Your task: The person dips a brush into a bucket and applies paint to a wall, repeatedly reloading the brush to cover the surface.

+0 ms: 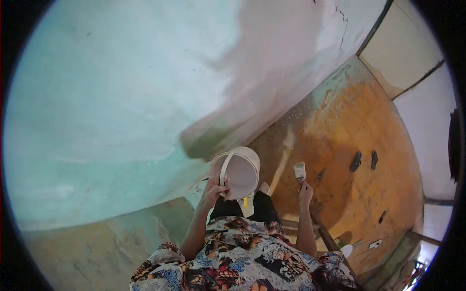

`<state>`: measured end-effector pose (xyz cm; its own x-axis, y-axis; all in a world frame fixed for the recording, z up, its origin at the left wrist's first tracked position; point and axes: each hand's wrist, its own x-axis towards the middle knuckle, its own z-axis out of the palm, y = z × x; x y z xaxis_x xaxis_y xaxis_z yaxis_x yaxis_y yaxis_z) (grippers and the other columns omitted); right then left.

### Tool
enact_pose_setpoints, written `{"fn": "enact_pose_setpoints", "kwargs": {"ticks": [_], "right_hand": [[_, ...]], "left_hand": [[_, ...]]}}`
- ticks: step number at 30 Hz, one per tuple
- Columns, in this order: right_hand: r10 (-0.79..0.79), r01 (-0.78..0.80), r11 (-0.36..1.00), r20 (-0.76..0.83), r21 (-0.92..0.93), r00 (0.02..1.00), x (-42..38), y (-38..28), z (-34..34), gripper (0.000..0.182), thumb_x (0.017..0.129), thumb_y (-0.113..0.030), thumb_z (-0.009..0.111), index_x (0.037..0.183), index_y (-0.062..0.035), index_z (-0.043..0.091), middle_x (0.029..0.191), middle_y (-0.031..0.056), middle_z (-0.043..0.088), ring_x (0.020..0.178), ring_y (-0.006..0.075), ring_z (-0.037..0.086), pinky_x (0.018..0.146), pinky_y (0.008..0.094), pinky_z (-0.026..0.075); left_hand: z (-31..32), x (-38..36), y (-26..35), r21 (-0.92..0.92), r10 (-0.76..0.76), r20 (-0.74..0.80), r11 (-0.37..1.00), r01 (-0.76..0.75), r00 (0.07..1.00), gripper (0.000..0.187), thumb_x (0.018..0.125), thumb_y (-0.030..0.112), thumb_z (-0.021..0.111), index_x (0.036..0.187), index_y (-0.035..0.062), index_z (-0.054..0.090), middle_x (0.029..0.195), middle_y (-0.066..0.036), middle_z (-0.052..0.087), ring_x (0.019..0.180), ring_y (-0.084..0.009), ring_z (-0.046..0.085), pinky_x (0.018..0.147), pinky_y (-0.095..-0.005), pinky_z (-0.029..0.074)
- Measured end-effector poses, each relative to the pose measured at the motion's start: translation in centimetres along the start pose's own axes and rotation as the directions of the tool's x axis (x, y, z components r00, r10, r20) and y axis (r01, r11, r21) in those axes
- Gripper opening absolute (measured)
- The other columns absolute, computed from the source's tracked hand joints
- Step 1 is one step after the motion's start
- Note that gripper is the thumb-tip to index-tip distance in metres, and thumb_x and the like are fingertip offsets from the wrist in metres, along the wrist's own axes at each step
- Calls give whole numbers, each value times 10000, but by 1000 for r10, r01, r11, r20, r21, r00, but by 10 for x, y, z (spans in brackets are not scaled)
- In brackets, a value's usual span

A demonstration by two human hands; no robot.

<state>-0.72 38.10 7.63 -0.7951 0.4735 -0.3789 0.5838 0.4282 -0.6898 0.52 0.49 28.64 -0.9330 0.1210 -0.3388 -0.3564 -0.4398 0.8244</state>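
My left hand [217, 191] is closed on the rim and handle of a white bucket [250, 154]. The bucket's mouth tilts toward me and shows a pale inside, with the white handle [224, 168] lying across its left part. Out to the right, my right hand [305, 193] grips a paintbrush [300, 170] by its handle. The brush's wide head points away from me, coated whitish. Between the two hands are my dark-trousered legs and one foot [263, 187].
A pale turquoise and white wall [136, 106] rises on the left, cracked near the top. On the orange-brown floor [340, 194] lie a pair of dark slippers [356, 161] and a small dark object [383, 216]. Wooden pieces [327, 238] stand close on my right.
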Motion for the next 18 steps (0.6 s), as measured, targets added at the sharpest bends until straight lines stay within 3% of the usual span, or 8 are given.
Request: {"fn": "enact_pose_setpoints", "kwargs": {"ticks": [1,4,7,13,16,18], "right_hand": [[13,-14,1000,33,13,999,5,-3,-12,402,943,-292,457,696,13,542,541,75,476,524,185,473,539,342,367],[-195,192,979,-29,-71,980,30,-20,-28,402,943,-289,458,705,25,539,559,67,479,532,172,454,540,337,362],[-158,174,980,147,-102,977,28,-88,-67,361,948,-267,444,756,2,588,631,78,527,567,175,488,540,342,369],[-443,449,894,208,22,872,-12,-202,-103,333,935,-263,471,839,21,616,625,71,537,575,132,492,543,305,375],[-505,529,849,277,-13,817,-37,-231,-111,317,929,-269,485,940,2,648,632,69,541,578,136,493,555,291,381],[-535,541,839,269,58,801,-54,-248,-110,282,918,-247,514,996,-13,652,669,59,576,603,130,505,575,282,394]], "left_hand": [[10,-3,2,-19,31,-35,999,-32,999,244,666,124,513,864,48,392,707,-41,421,502,-148,447,430,-276,387],[19,-8,6,-33,72,-17,997,-72,997,269,649,164,537,857,49,411,654,-32,415,503,-163,469,434,-280,400],[30,-21,18,1,106,-8,994,-106,994,295,670,200,548,888,55,412,634,-24,436,524,-151,502,463,-262,414],[43,-32,45,50,207,-2,977,-207,978,326,687,231,564,919,55,418,632,-63,513,527,-156,520,491,-261,427],[36,-44,46,58,253,16,966,-254,967,334,694,245,571,923,54,421,632,-75,523,535,-164,528,493,-269,429],[33,-53,48,57,272,21,960,-273,962,338,694,251,574,923,53,422,635,-80,524,538,-168,531,494,-273,431]]}}
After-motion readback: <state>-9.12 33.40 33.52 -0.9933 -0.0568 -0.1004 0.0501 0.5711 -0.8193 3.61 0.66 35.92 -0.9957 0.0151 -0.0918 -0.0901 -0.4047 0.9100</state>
